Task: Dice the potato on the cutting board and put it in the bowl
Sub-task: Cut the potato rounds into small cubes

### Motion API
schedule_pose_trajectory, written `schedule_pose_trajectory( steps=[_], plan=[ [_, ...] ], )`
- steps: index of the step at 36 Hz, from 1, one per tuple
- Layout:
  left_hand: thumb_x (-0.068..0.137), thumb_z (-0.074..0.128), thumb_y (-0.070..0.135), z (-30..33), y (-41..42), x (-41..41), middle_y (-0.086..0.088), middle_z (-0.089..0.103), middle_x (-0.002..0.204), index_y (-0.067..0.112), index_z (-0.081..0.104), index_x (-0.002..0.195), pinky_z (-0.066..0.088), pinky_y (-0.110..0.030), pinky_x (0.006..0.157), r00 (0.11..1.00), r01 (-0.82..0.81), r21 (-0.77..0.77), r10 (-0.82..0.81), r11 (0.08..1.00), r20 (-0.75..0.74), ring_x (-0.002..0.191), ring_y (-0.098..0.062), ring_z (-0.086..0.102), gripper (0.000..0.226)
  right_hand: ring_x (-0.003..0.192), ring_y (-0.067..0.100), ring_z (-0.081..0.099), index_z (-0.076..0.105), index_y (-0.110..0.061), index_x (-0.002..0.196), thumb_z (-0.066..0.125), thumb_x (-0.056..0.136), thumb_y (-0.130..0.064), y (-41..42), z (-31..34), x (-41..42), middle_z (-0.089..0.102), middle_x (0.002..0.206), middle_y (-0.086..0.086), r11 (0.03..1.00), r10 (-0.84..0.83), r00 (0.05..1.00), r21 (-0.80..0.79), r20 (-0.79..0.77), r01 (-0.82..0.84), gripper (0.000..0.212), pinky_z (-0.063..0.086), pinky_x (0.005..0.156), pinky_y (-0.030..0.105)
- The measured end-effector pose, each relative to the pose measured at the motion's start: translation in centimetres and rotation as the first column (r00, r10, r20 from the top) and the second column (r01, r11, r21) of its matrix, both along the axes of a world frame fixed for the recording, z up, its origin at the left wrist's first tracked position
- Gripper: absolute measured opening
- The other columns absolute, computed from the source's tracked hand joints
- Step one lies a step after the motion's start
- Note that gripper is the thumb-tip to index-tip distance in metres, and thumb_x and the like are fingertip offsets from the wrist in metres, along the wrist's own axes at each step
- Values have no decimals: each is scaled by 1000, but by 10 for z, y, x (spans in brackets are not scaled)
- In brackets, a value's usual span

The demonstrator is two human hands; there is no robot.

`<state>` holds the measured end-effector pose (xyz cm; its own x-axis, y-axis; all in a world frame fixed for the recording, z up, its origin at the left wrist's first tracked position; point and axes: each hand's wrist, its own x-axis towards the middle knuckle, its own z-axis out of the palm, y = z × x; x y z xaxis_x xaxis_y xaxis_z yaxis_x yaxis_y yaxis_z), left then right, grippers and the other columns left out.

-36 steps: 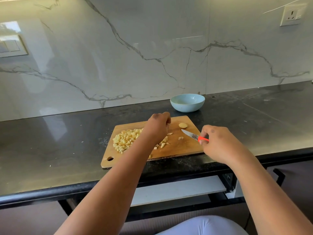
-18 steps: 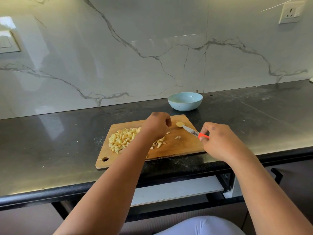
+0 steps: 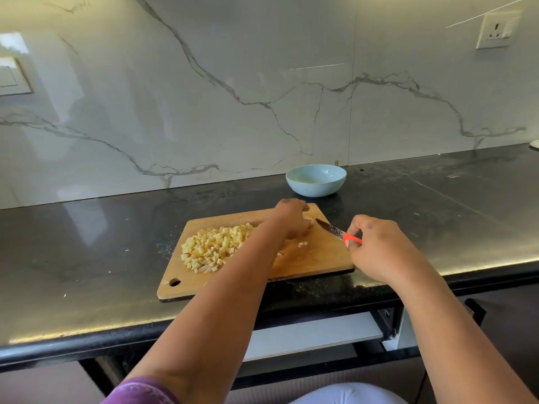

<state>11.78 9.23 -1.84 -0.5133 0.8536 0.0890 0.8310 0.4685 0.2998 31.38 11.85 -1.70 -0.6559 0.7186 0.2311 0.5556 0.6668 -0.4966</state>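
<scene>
Knife (image 3: 331, 229): held by its orange handle in the right hand (image 3: 376, 246), blade tip close to the left hand (image 3: 291, 218), whose grip is curled over something unseen; a nick is risked. Diced potato (image 3: 214, 247): heaped on cutting board (image 3: 315, 258). Bowl (image 3: 316, 180): behind, apparently unfilled. Black bench (image 3: 87, 252), marble wall (image 3: 233, 83).
</scene>
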Motion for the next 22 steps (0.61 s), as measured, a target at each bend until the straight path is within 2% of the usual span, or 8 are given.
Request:
schedule_pose_trajectory(
  steps=[3,6,9,14,17,22],
  plan=[
    [95,60,26,-5,6,0,-6,57,133,16,55,135,45,-31,97,999,-17,1,17,1000,39,116,-22,54,41,55,12,48,58,-18,93,53,95,-16,1,1,1,55,77,1,1000,-7,1000,6,-5,7,6,31,44,23],
    [88,70,22,-6,7,-3,-2,59,125,18,61,125,45,-28,92,995,-56,112,46,992,93,111,-20,55,38,56,12,49,58,-18,95,52,96,-17,3,2,3,55,78,0,1000,-5,1000,12,-9,5,6,31,45,23],
    [86,70,15,-4,4,-5,-3,65,113,16,67,113,49,-24,83,986,-82,205,50,975,160,99,-16,59,27,56,10,48,58,-18,95,52,96,-17,4,2,4,55,77,0,1000,-3,1000,16,-14,4,6,30,45,22],
    [85,72,17,-1,-6,-2,-2,68,105,16,71,103,51,-25,80,970,-116,268,51,956,236,95,-13,60,18,56,10,48,58,-18,95,52,96,-18,4,2,4,55,77,-1,1000,7,1000,26,-10,-7,6,30,45,21],
    [86,73,20,5,-19,4,2,69,98,15,73,102,54,-27,81,945,-162,360,40,919,324,92,-13,62,17,55,9,47,58,-18,95,52,97,-19,3,3,3,55,76,-1,999,15,1000,38,-10,-15,6,28,45,21],
    [86,73,22,-6,-51,17,2,68,89,18,70,95,54,-25,68,944,-189,391,57,901,325,83,-14,65,10,56,9,46,57,-17,96,51,97,-19,-2,5,5,54,79,0,998,41,999,52,21,-42,6,28,45,20]
  ],
)
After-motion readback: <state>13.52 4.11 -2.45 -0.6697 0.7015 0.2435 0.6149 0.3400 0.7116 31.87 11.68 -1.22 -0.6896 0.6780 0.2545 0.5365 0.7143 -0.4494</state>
